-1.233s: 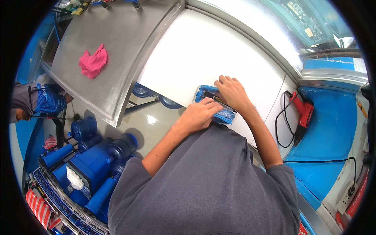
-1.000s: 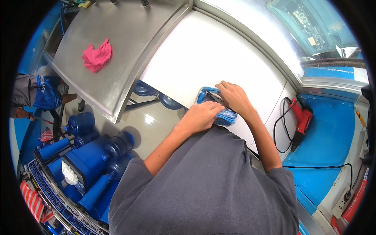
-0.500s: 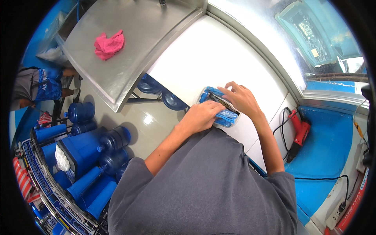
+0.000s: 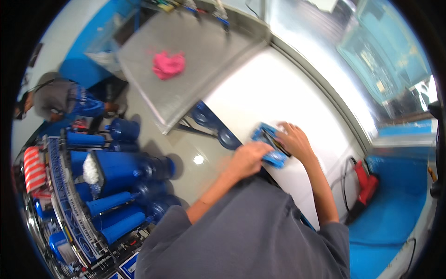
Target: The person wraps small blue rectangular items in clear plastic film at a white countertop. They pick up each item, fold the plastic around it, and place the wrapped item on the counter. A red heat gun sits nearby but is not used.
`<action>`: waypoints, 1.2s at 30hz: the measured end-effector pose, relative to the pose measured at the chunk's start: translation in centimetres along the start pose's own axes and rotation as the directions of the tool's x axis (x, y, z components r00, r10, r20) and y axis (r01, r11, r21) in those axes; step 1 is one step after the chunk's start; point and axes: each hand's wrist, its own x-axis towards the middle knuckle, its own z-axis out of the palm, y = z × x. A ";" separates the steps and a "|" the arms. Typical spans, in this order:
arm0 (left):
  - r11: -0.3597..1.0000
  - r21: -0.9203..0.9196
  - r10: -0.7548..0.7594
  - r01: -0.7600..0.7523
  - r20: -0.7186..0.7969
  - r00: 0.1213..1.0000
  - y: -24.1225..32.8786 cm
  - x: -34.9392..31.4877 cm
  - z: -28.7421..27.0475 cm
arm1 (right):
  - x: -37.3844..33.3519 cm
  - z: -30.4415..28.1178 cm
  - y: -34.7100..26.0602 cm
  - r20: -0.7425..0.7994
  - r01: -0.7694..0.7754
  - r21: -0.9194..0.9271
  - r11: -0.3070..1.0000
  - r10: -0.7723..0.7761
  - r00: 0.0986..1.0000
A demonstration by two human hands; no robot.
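A small clear plastic container (image 4: 275, 158) with blue parts and a long dark piece in it rests at the near edge of the white tabletop (image 4: 260, 88). My left hand (image 4: 253, 157) grips its near left side, fingers curled over the edge. At its far right side, my right hand (image 4: 296, 143) bends over the dark piece, with fingers apart. Motion blur softens the fingertips, and the hands partly cover what lies inside.
A steel table (image 4: 139, 60) with a pink cloth (image 4: 168, 65) stands far left. Blue water jugs (image 4: 155, 168) and filter housings crowd the left. Another person (image 4: 60, 97) is beyond them. A red-and-black heat gun (image 4: 367, 188) lies right on a blue surface (image 4: 399, 204); a window frame runs behind.
The whole view has shifted, so the scene sits lower and further right. My left hand has slid toward the container's near left edge; my right hand has come down closer to the dark piece.
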 end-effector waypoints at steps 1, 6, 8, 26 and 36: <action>1.000 -0.019 -0.010 0.010 -0.002 1.000 -0.1 0.0 0.0 | 0.0 0.2 0.1 0.024 -0.008 0.022 1.000 0.007 1.000; 0.999 -0.031 0.023 -0.024 -0.031 0.999 0.0 0.6 0.1 | 0.0 0.8 0.5 0.101 -0.046 0.105 0.993 0.035 0.994; 1.000 -0.027 0.005 -0.005 -0.013 1.000 0.2 0.8 0.1 | -0.3 0.5 0.4 0.104 -0.014 0.116 0.993 0.002 0.995; 0.988 -0.050 -0.118 0.146 0.366 0.923 -1.6 4.1 0.9 | -2.2 -0.6 1.3 -0.055 0.082 0.209 0.974 -0.072 0.996; 0.997 0.033 -0.079 0.072 0.417 0.905 -3.1 4.2 0.7 | -0.7 -1.3 0.8 -0.025 0.063 0.122 0.991 -0.061 0.998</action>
